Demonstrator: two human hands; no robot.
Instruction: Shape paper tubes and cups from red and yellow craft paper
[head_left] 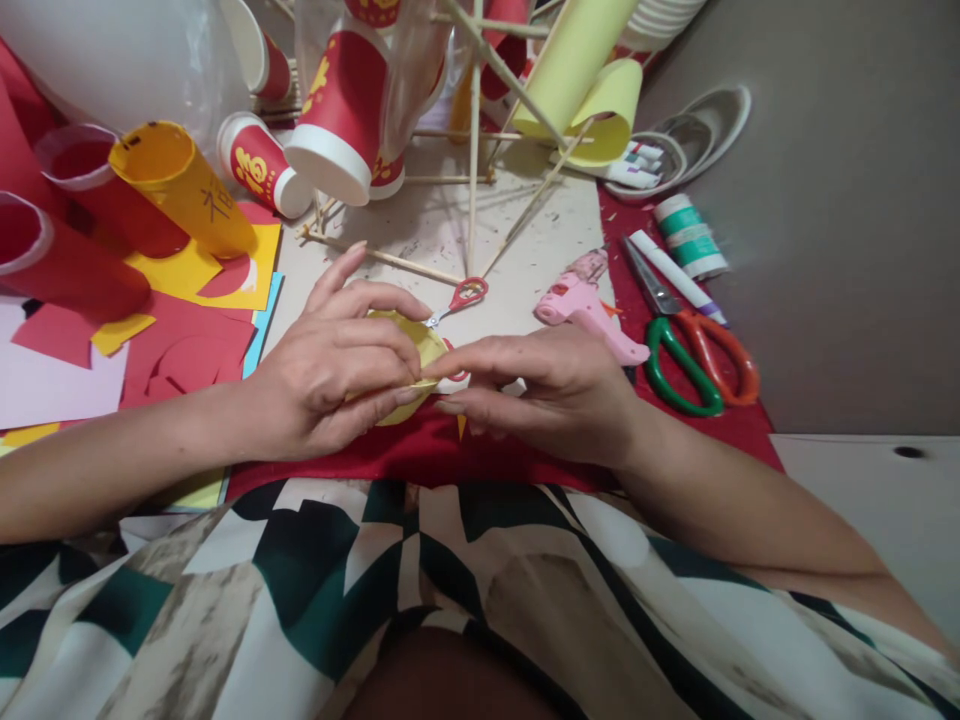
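Thin yellow paper, curved into a rounded shape, is pinched between the fingers and thumb of my left hand. My right hand reaches in from the other side. Its index fingertip touches the paper's edge, while its thumb stays a little apart below. Partly covered by the paper and fingers, small red-handled scissors lie on the table. Part of the yellow paper is hidden behind my left fingers.
A frame of wooden sticks stands ahead, beside red paper cups. Rightward lie a pink glue gun and large scissors. An orange paper tube, red tubes and red paper scraps occupy the left.
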